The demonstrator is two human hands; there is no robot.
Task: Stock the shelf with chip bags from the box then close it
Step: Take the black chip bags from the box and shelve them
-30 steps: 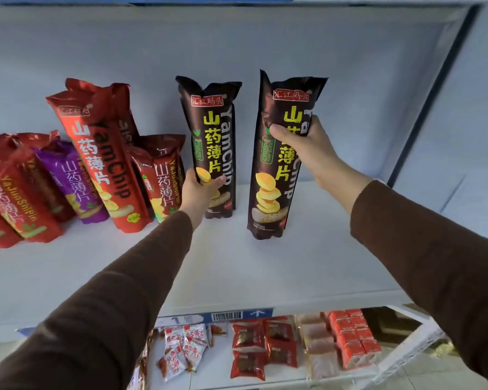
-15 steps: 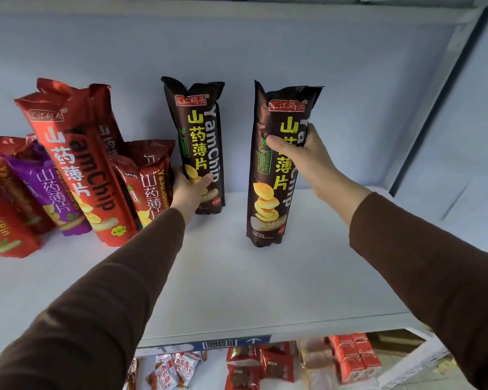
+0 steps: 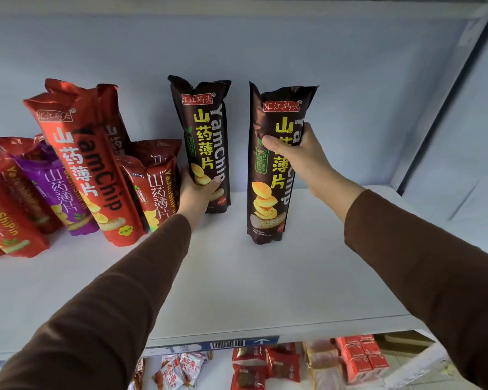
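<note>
two dark brown yam chip bags are being stood up on the white shelf at once, one per hand. the left bag sits around 12 o'clock in the view, back toward the rear wall and just beside the short red bag; the left hand is wrapped round its lower part, thumb across the front, the other fingers hidden behind the bag. the right bag is at about 1 o'clock, further forward, gripped high up by the right hand with the thumb pressed on the front and the rest curled round the far side. its base looks to be touching the shelf, though a small gap can't be ruled out.

for this step to go well, each base should probably be flattened onto the shelf before anything is let go, since tall thin bags like these look tippy. the right one would likely be better slid back level with the left, fronts kept facing out. the tall red bag at 10 o'clock is already leaning, so the left bag shouldn't be shoved into that row. the grips are best eased off one at a time. the box isn't in view, so closing it can't be judged yet.
</note>
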